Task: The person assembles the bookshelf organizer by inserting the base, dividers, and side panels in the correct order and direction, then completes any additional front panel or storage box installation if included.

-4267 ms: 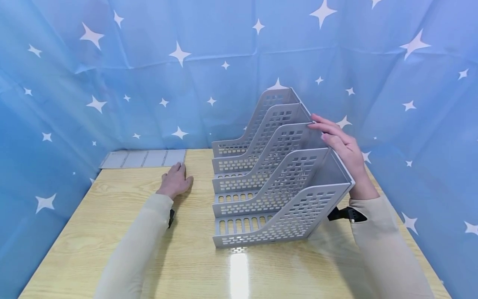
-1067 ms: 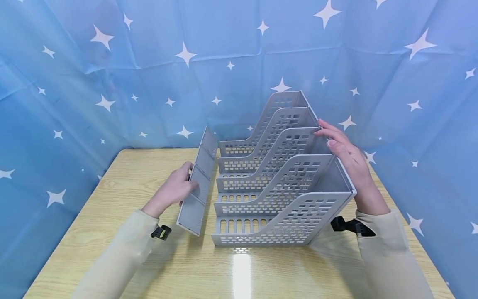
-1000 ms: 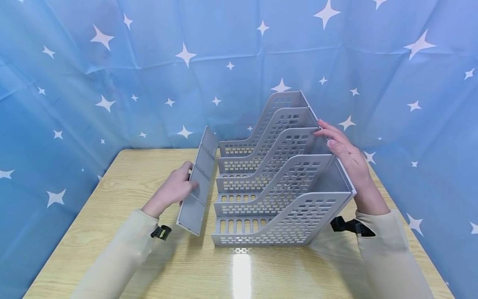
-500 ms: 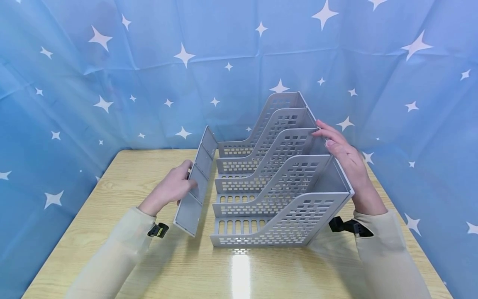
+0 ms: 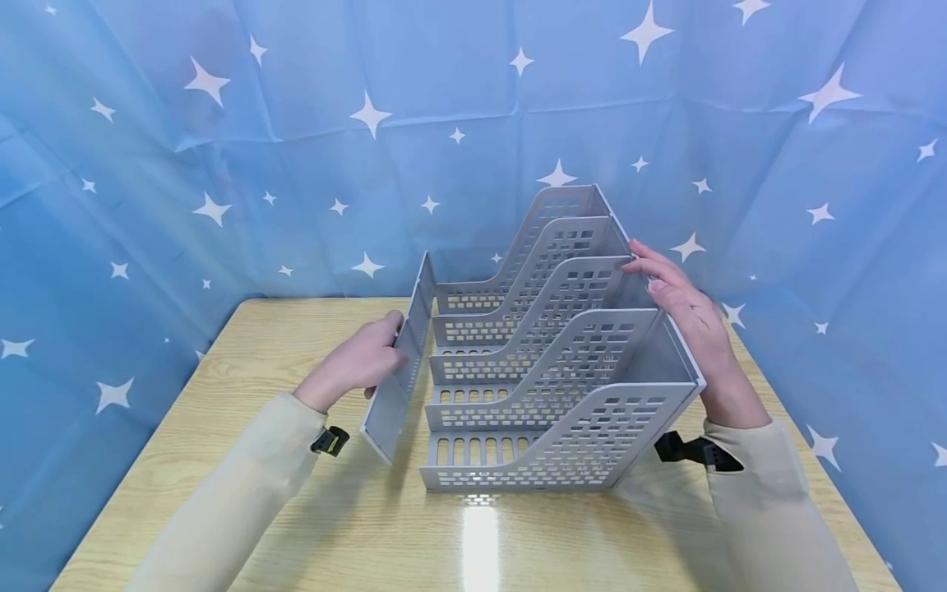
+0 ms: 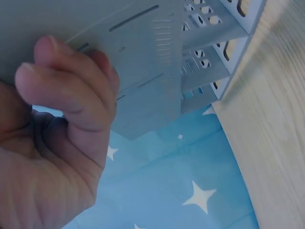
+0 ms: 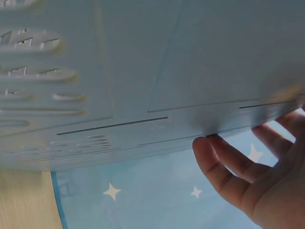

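Note:
My left hand (image 5: 370,355) pinches a long flat grey plastic panel (image 5: 390,411) by its left edge. Slots and short ridges show on the panel's face (image 6: 138,57) in the left wrist view, with my fingers curled at it. It stands tilted on its long side, along the low ends of a grey desktop file rack (image 5: 540,448); its far end is right at the rack's far divider. My right hand (image 5: 691,321) rests with extended fingers on the top edge of the rack's tall back. In the right wrist view, the fingertips (image 7: 202,143) touch the back panel (image 7: 128,71).
The rack has several perforated dividers and a slotted base, and stands on a light wooden table (image 5: 244,378). A blue curtain (image 5: 296,164) with white stars hangs close round the back and sides. Black straps (image 5: 330,441) circle both wrists.
My left hand has picked up the panel from the table's back left and brought it beside the rack. In the last half second it moved right, closer to the dividers. My right hand stays put.

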Demonstrator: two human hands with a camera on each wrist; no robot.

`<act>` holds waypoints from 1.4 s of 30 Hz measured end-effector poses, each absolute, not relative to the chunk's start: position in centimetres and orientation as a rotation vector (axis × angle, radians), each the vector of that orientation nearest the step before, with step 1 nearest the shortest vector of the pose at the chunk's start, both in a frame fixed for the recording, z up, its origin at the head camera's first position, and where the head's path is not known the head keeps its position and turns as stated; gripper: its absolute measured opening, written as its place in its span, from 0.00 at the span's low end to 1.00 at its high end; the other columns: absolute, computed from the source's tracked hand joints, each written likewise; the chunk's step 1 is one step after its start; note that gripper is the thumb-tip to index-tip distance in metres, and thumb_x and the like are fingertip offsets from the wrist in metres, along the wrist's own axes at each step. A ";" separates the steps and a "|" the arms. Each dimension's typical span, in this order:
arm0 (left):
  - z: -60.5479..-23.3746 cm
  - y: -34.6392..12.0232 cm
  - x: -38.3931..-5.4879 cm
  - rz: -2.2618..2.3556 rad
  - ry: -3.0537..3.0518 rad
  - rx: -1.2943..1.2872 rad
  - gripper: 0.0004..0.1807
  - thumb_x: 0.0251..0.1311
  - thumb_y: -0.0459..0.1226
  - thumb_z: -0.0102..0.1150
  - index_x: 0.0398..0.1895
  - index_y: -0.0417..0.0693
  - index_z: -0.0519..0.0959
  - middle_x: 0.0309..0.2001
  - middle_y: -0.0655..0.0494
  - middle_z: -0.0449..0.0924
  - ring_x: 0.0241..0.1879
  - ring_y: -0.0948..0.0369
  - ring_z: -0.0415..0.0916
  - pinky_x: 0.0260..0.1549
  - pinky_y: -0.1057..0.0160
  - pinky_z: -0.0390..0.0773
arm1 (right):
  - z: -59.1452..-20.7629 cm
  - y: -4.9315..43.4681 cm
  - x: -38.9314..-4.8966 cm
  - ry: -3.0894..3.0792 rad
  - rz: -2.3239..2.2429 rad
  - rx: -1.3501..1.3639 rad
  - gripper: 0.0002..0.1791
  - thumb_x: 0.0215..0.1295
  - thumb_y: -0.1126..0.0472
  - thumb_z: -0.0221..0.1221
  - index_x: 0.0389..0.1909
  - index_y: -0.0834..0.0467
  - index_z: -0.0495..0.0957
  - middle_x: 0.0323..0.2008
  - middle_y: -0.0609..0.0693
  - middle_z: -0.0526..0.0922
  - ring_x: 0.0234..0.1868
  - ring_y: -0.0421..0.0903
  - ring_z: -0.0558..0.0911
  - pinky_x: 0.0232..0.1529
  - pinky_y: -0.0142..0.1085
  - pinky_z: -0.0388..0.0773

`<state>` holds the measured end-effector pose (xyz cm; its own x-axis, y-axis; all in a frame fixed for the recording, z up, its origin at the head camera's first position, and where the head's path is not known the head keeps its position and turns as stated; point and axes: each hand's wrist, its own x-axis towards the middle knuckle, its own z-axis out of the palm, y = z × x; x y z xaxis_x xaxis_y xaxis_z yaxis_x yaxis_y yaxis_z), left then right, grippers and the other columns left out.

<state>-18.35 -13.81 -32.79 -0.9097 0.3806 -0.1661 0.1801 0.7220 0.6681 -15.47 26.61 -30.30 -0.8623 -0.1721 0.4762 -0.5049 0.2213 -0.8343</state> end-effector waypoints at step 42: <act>-35.1 -10.6 -16.9 0.941 2.665 0.292 0.14 0.75 0.36 0.37 0.51 0.35 0.71 0.20 0.45 0.78 0.07 0.56 0.74 0.15 0.51 0.81 | -30.2 26.6 -15.7 -2.162 1.779 0.612 0.19 0.81 0.61 0.41 0.57 0.51 0.80 0.77 0.46 0.65 0.80 0.45 0.55 0.75 0.33 0.47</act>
<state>-16.91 -10.62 -35.10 -0.9345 0.2864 -0.2114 0.0902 0.7650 0.6377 -15.67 26.57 -30.19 -0.8726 -0.1467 0.4659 -0.4854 0.1545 -0.8605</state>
